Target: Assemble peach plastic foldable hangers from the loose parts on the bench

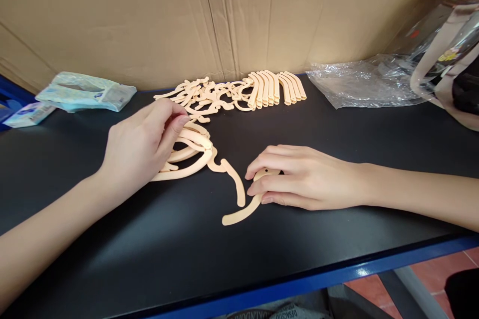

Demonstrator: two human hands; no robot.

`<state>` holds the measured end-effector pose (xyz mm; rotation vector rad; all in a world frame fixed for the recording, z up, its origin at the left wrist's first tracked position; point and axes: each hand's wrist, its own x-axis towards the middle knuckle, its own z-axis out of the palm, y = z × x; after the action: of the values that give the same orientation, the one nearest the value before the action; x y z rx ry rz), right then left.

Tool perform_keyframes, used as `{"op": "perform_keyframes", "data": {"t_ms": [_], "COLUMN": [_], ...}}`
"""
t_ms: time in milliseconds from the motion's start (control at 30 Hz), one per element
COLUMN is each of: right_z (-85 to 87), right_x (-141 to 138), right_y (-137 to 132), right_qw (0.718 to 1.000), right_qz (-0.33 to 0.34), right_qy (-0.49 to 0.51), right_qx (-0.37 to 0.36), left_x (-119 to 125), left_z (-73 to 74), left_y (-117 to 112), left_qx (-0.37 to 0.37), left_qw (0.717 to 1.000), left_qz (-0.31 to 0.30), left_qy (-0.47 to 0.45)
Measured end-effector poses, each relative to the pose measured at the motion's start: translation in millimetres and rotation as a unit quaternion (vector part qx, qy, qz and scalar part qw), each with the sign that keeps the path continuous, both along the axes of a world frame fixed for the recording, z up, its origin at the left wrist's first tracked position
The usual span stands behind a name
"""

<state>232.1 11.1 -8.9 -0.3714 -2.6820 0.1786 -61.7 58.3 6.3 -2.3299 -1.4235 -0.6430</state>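
Observation:
My left hand [144,142] is over a loose heap of beige plastic folding hangers [194,164], its thumb and index finger pinched together. What lies between those fingertips, if anything, is hidden. A curved hanger arm [235,182] and a hook-shaped piece stick out from the heap's right side. On the black table, my right hand [295,174] curls its fingers over another curved hanger arm [241,215]. That arm's rounded end with a small hole shows between the fingers, and its tail points left toward me.
Farther back are tangled hanger hooks [209,95] and a neat row of hanger arms [265,88]. A tissue pack [84,92] is at the left. Clear plastic bag [359,82] and a bottle with a strap [434,50] are at the right. Cardboard [149,20] stands behind.

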Motion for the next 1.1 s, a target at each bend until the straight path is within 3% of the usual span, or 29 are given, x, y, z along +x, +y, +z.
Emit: {"op": "perform_keyframes", "data": {"t_ms": [133, 267, 500, 633, 767, 967, 1100], "right_z": [-0.5, 0.0, -0.7, -1.8, -1.9, -1.0, -1.4], "right_x": [-0.6, -0.3, 1.3, 1.8, 1.4, 1.3, 0.7], "right_y": [0.1, 0.3, -0.3, 0.3, 1.0, 0.9, 1.4], "right_qw": [1.000, 1.000, 1.000, 0.997, 0.996, 0.996, 0.996], "right_qz": [0.000, -0.001, -0.025, -0.081, -0.083, -0.086, -0.083], "right_qy": [0.000, -0.005, 0.001, 0.011, 0.010, 0.008, 0.008], "right_qx": [0.001, -0.002, 0.006, 0.013, 0.017, 0.014, 0.017], "left_x": [-1.7, -19.4, -52.4, -45.7, -39.6, -41.3, -36.6], "left_z": [14.9, 32.2, 32.9, 36.9, 40.0, 35.8, 36.2], "left_y": [1.9, 6.6, 13.2, 10.5, 9.5, 11.3, 9.2], "left_qx": [-0.021, -0.217, -0.315, -0.330, -0.320, -0.301, -0.298], "left_qw": [0.999, 0.966, 0.934, 0.927, 0.934, 0.934, 0.940], "left_qz": [-0.027, -0.133, -0.088, -0.091, -0.078, -0.112, -0.059], "left_qy": [0.003, 0.044, 0.145, 0.155, 0.135, 0.156, 0.152]}}
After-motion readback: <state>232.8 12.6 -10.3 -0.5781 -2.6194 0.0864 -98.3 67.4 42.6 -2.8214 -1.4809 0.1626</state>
